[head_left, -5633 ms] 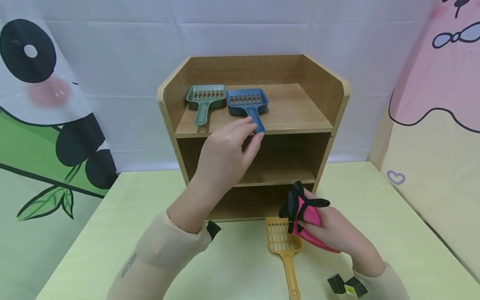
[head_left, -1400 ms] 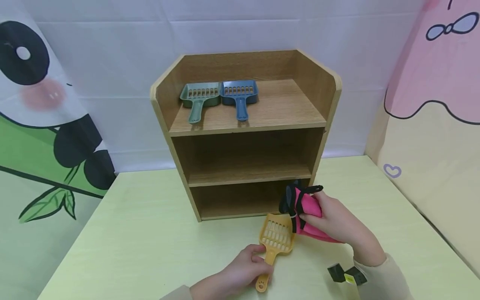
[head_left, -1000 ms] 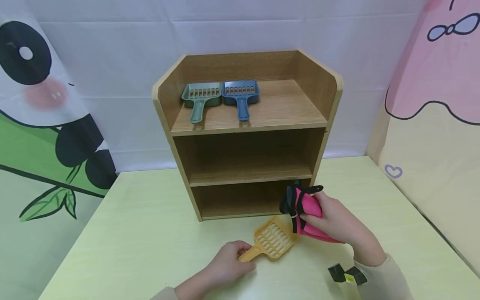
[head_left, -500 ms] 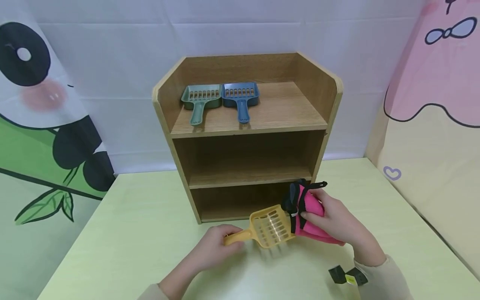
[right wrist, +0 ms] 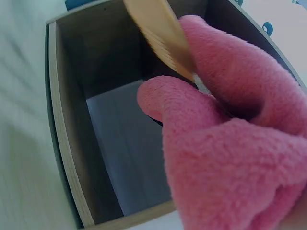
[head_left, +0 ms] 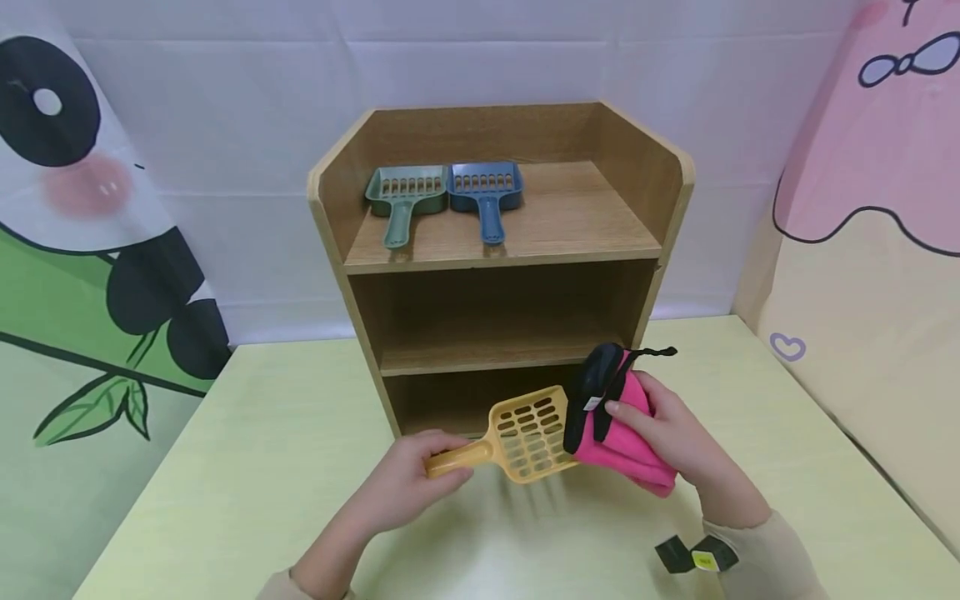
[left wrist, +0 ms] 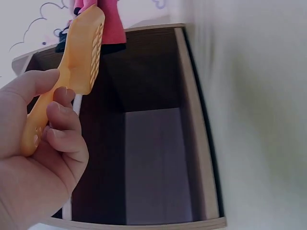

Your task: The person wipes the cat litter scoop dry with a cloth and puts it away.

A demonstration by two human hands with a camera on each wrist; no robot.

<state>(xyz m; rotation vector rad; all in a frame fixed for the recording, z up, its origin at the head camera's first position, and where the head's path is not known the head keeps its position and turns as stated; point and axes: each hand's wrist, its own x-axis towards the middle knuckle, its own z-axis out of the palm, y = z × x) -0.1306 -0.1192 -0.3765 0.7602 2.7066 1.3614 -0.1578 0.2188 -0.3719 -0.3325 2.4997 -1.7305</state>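
My left hand (head_left: 408,479) grips the handle of a yellow slotted litter scoop (head_left: 459,457), raised above the table with its head to the right. In the left wrist view, thumb and fingers wrap round the scoop's handle (left wrist: 36,124). My right hand (head_left: 678,437) holds a bunched pink plush cloth (head_left: 618,446) with black trim and a black loop. The cloth covers the scoop's far right edge; in the right wrist view two folds of the cloth (right wrist: 230,177) lie about that blurred edge. The cloth's exact kind is unclear.
A wooden shelf unit (head_left: 487,362) stands right behind the scoop. On its top tier, a green litter scoop (head_left: 401,218) and a blue litter scoop (head_left: 489,215) lie side by side, handles forward. The pale table (head_left: 187,500) extends on both sides.
Earlier my left hand was at the blue scoop. Since then it has taken the yellow scoop off the table, turned its handle left and lifted it. The cloth has risen and tilted slightly.
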